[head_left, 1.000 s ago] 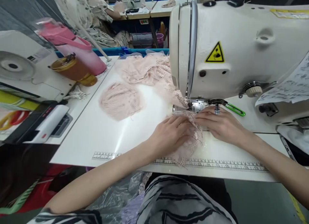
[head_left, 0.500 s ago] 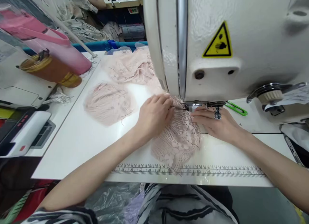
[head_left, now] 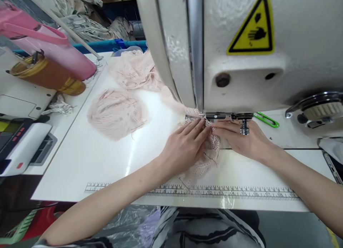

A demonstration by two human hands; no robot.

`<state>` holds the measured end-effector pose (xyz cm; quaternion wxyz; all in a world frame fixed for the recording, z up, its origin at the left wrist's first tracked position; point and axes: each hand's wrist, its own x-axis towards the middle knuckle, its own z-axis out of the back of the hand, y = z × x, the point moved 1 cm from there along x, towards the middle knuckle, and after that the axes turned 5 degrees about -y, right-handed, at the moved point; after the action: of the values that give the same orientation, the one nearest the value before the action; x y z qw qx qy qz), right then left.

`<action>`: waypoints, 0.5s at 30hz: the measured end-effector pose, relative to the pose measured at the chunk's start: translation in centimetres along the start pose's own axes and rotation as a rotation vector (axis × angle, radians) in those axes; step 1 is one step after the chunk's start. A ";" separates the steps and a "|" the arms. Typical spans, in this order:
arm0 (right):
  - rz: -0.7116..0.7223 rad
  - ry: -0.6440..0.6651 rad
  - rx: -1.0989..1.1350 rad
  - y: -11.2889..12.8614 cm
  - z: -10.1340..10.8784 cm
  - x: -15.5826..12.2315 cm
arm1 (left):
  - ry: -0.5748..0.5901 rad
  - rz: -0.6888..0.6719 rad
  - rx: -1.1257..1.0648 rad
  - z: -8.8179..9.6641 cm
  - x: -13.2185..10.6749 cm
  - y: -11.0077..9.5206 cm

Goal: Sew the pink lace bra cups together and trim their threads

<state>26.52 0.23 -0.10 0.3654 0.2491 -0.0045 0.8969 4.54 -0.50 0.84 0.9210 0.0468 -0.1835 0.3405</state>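
Note:
A pale pink lace piece (head_left: 199, 169) lies under the sewing machine head (head_left: 243, 87), close to the needle area, with dark thread ends trailing from it. My left hand (head_left: 184, 148) rests flat on the lace, fingers stretched out and their tips just in front of the metal presser foot area (head_left: 214, 116). From the other side, my right hand (head_left: 242, 137) touches the lace's right edge with extended fingers. Its thumb is hidden, and the screw of the machine attachment (head_left: 244, 128) covers part of it. The needle itself cannot be made out.
Left on the table (head_left: 107, 169) lies another lace piece (head_left: 118, 114), with a lace heap (head_left: 136, 69) behind. Green thread snips (head_left: 266, 119) lie right of the machine foot. A pink bottle (head_left: 64, 51) and brown cup (head_left: 48, 75) stand left. A printed ruler (head_left: 222, 192) runs along the front edge.
My left hand has slid right and toward me, covering more of the lace. The lace has shifted and turned near the foot. My right hand stays beside it; the view has moved slightly closer.

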 end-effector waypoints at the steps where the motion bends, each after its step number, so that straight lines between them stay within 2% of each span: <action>1: 0.001 0.008 -0.002 0.0 -0.1 0.0 | -0.001 0.000 -0.007 0.0 0.0 0.1; 3: -0.014 0.023 -0.004 0.0 -0.2 0.1 | -0.001 0.012 -0.023 0.0 0.2 0.3; 9: -0.205 0.073 0.015 0.7 0.6 1.2 | 0.000 0.020 -0.060 -0.1 0.5 1.0; 15: -0.174 0.128 0.000 0.9 1.0 1.4 | 0.006 -0.004 -0.075 -0.1 0.6 1.6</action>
<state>25.51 0.31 1.53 0.4416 0.1909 0.0405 0.8757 3.96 1.05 0.88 0.9234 0.0117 -0.1932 0.3316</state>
